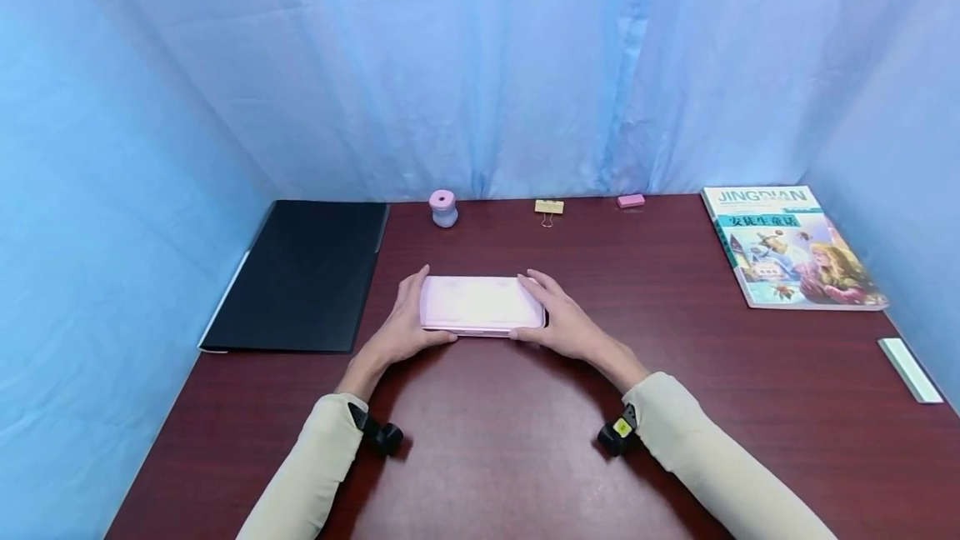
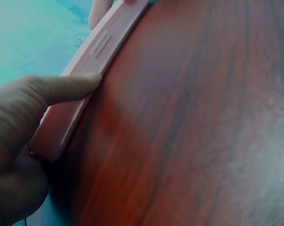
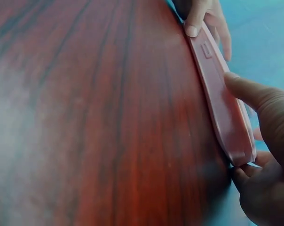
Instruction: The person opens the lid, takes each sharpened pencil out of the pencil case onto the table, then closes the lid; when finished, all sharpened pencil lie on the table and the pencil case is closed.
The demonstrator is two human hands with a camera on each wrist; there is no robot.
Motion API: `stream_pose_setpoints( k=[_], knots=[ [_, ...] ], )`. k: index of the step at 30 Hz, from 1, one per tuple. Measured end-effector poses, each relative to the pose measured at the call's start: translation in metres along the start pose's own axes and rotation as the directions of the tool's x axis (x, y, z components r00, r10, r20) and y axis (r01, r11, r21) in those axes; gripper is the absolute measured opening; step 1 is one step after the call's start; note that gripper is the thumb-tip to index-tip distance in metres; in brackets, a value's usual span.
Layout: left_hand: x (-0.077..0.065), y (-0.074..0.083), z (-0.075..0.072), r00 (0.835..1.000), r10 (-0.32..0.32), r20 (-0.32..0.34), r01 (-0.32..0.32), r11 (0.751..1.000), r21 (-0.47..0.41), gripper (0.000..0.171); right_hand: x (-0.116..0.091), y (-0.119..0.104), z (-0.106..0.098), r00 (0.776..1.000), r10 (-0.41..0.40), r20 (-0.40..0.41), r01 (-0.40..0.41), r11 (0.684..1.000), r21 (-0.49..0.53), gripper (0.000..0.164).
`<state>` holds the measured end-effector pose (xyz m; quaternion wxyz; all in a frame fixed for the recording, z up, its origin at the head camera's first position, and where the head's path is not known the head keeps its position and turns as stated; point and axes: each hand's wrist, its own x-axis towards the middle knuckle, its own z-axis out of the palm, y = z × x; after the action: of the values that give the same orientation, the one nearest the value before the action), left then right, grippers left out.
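A flat pink plastic pencil case (image 1: 480,303) lies lengthwise across the middle of the table, its lid bright with glare. My left hand (image 1: 408,327) grips its left end, thumb along the front side and fingers round the far corner. At the other end my right hand (image 1: 566,323) holds it the same way. In the left wrist view the left thumb (image 2: 74,88) presses the case's front side (image 2: 102,44), near a small raised catch. From the right wrist, the right thumb (image 3: 248,89) rests at the upper edge of the case (image 3: 222,101), whose underside is close against the tabletop.
Along the back stand a pink-and-blue sharpener (image 1: 444,211), a yellow binder clip (image 1: 549,207) and a pink eraser (image 1: 631,201). A black folder (image 1: 300,273) lies left; a picture-covered book (image 1: 795,248) and a pale green-and-white bar (image 1: 910,369) lie right. Blue curtains (image 1: 465,65) enclose the table.
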<state>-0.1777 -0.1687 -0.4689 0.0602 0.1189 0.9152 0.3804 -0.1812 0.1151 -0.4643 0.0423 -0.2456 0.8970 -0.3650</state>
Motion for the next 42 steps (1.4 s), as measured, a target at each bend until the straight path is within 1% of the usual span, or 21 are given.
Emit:
stream_pose_setpoints(
  k=[4, 9, 13, 17, 21, 29, 37, 42],
  knots=[
    [-0.0001, -0.0001, 0.0019, 1.0, -0.003, -0.025, 0.003, 1.0, 0.031, 0.114, -0.0006, -0.0003, 0.0021, 1.0, -0.009, -0.002, 0.009, 1.0, -0.004, 0.094],
    [-0.0029, -0.001, 0.0033, 0.998, 0.006, -0.058, -0.003, 0.998, 0.056, 0.115, -0.0011, -0.0018, 0.0063, 1.0, -0.014, -0.013, 0.014, 0.999, -0.03, 0.094],
    [-0.0043, -0.0028, 0.0044, 0.996, 0.017, -0.089, -0.013, 0.999, 0.048, 0.118, -0.001, -0.0022, 0.0079, 0.999, -0.029, -0.032, 0.027, 0.998, -0.057, 0.092],
    [-0.0029, -0.0042, 0.0054, 0.993, 0.018, -0.12, -0.014, 0.999, 0.035, 0.121, -0.0009, -0.0011, 0.0078, 0.996, -0.059, -0.062, 0.053, 0.994, -0.093, 0.089],
    [-0.0022, -0.0041, 0.0052, 0.992, 0.013, -0.124, -0.006, 0.999, 0.051, 0.12, -0.0019, -0.0008, 0.0069, 0.995, -0.064, -0.072, 0.056, 0.992, -0.114, 0.087],
    [-0.0027, -0.0042, 0.0032, 0.99, 0.046, -0.13, -0.03, 0.992, 0.124, 0.116, -0.0026, -0.0029, 0.004, 0.997, -0.057, -0.052, 0.05, 0.989, -0.14, 0.085],
    [-0.0012, -0.005, 0.0037, 0.988, 0.061, -0.144, -0.04, 0.988, 0.146, 0.115, -0.0034, -0.0018, 0.0037, 0.997, -0.061, -0.041, 0.053, 0.984, -0.17, 0.084],
    [-0.0025, -0.0062, 0.0049, 0.988, 0.052, -0.148, -0.03, 0.989, 0.147, 0.114, -0.0049, -0.0016, 0.0049, 0.996, -0.072, -0.049, 0.062, 0.983, -0.175, 0.083]
  ],
)
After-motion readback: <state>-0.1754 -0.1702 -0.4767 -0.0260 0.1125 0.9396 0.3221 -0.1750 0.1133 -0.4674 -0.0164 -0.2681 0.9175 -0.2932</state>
